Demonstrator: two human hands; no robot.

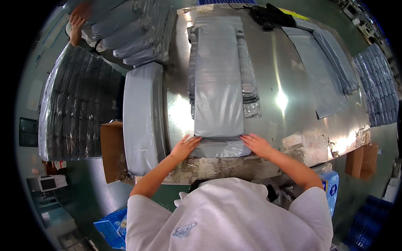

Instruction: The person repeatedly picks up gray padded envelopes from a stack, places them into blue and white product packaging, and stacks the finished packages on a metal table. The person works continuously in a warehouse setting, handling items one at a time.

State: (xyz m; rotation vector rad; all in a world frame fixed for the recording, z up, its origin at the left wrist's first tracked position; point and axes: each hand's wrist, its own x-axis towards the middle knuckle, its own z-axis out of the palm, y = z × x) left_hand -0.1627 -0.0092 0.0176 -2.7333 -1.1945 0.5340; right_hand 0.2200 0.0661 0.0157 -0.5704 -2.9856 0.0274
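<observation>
A long grey plastic-wrapped packet (218,79) lies on top of a stack of flat grey bags (251,98) in the middle of the metal table. Its near end has a loose plastic flap (222,148) spread toward me. My left hand (185,147) rests at the packet's near left corner, with its fingers stretched out flat on the plastic. At the near right corner my right hand (256,144) lies likewise, fingers extended over the edge of the flap. Neither hand is wrapped round anything that I can see.
To the left, a filled grey packet (143,117) lies beside an open cardboard box (111,150). More grey packets (130,33) are piled beyond it, near another person's hand (78,19). Flat grey bags (314,67) and a black item (272,16) lie on the table's right (268,125).
</observation>
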